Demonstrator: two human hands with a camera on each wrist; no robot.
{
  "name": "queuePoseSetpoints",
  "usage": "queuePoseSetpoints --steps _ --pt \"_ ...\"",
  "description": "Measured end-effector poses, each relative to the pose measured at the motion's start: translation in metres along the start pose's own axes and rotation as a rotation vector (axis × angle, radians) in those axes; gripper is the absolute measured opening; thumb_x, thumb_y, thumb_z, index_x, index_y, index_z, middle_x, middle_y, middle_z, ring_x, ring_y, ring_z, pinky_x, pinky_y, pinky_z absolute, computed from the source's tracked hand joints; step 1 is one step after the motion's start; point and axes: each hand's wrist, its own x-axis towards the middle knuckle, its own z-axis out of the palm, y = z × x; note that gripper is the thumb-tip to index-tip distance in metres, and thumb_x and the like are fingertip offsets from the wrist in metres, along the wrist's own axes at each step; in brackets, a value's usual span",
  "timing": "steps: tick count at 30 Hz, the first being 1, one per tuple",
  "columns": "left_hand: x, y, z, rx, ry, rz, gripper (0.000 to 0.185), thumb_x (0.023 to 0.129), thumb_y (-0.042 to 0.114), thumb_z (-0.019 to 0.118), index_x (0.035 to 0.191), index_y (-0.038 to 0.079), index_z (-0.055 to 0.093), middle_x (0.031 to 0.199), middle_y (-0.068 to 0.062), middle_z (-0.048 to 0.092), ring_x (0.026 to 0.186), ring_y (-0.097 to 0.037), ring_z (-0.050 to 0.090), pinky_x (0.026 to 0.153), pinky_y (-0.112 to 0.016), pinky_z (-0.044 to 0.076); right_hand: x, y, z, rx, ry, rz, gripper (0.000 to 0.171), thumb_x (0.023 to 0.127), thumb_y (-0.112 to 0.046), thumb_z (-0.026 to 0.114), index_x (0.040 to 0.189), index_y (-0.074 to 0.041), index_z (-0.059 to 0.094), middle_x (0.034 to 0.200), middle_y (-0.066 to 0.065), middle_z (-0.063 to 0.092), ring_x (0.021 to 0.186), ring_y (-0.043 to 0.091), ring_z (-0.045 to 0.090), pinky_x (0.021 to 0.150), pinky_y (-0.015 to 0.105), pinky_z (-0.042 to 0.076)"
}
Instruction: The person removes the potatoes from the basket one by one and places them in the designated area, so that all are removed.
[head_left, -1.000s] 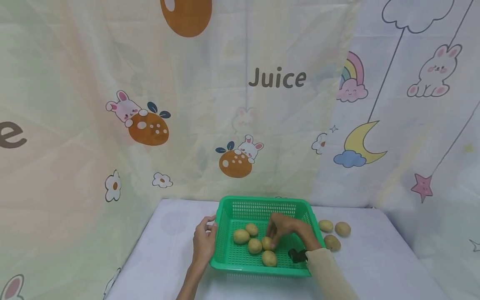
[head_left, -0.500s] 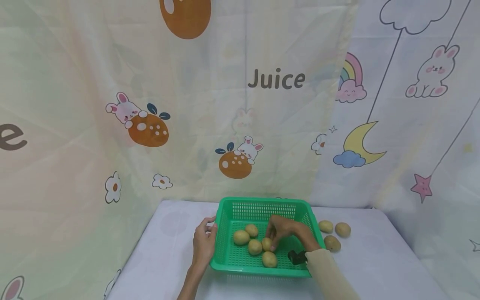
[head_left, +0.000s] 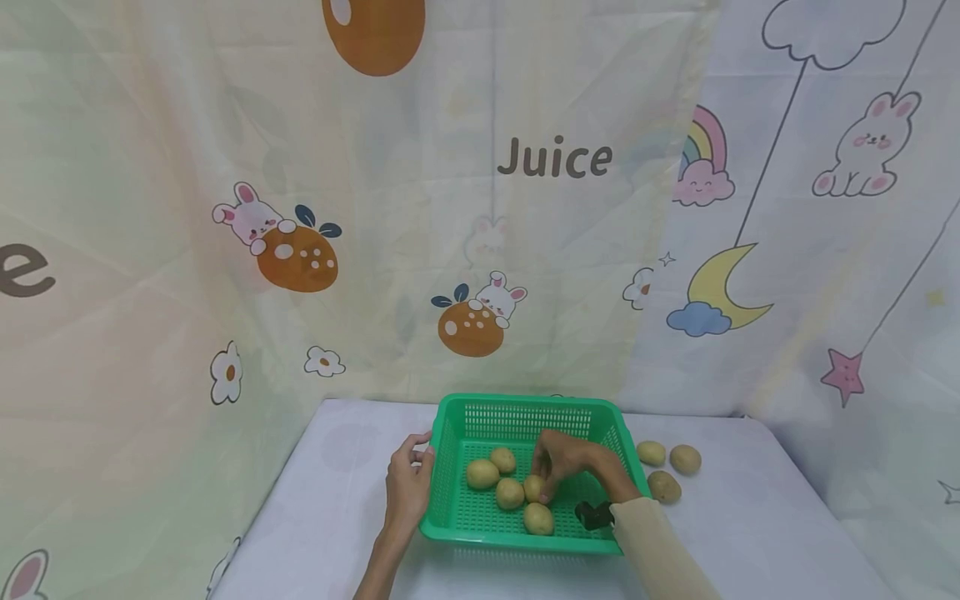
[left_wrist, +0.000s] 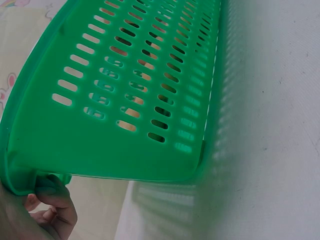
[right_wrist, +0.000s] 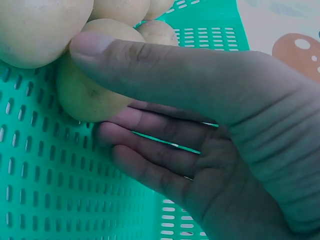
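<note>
Green basket (head_left: 525, 467) sits low centre of the head view on the desk (head_left: 337, 517). Left hand (head_left: 408, 492) grips its left rim, fingers curled under the edge. Right hand (head_left: 566, 462) is inside, thumb and fingers pinching one potato (head_left: 533, 487) among four others. Three potatoes (head_left: 667, 468) lie on the desk right of the basket. Bare desk lies left of the basket. Right wrist view alone shows the thumb (right_wrist: 150, 65) across the potato.

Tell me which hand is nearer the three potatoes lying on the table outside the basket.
Right. The right hand is inside the green basket, closer to the three potatoes beyond its right wall; the left hand grips the opposite rim.
</note>
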Motion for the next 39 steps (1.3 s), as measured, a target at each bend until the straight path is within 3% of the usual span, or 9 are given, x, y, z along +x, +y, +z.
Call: queuePoseSetpoints --steps 7,20,34,39 --pt "0.000 -0.001 0.000 -0.003 0.000 0.001 0.032 0.112 0.011 0.058 0.142 0.004 0.068 0.097 -0.016 0.073 0.062 -0.017 0.070 0.056 -0.026 0.052 -0.002 0.002 -0.002 0.020 0.032 -0.020 0.030 0.068 -0.006 0.104 0.092 -0.007 0.086 0.082 0.004 0.082 0.072 0.010 0.073 0.066 0.029 0.062" --pt "0.000 0.000 -0.001 -0.005 0.004 -0.011 0.031 0.112 0.012 0.059 0.141 0.005 0.068 0.098 -0.016 0.073 0.065 -0.017 0.070 0.059 -0.026 0.053 -0.005 0.002 -0.011 0.102 0.106 -0.086 0.029 0.074 -0.006 0.099 0.098 -0.003 0.083 0.087 0.011 0.082 0.074 0.013 0.075 0.066 0.030 0.062" --pt "-0.002 -0.001 0.002 -0.019 -0.009 -0.003 0.032 0.112 0.012 0.059 0.142 0.005 0.068 0.098 -0.016 0.073 0.065 -0.017 0.070 0.059 -0.026 0.053 -0.014 -0.004 -0.023 0.199 0.246 -0.216 0.029 0.082 -0.012 0.094 0.107 -0.004 0.083 0.099 0.015 0.083 0.086 0.025 0.078 0.079 0.037 0.065" --pt "-0.001 -0.002 0.001 0.000 0.006 0.009 0.031 0.112 0.013 0.060 0.141 0.006 0.069 0.098 -0.014 0.074 0.066 -0.015 0.069 0.058 -0.026 0.052 -0.021 -0.009 -0.028 0.232 0.283 -0.304 0.027 0.084 -0.011 0.093 0.109 -0.006 0.084 0.096 0.016 0.083 0.082 0.028 0.078 0.076 0.041 0.064"
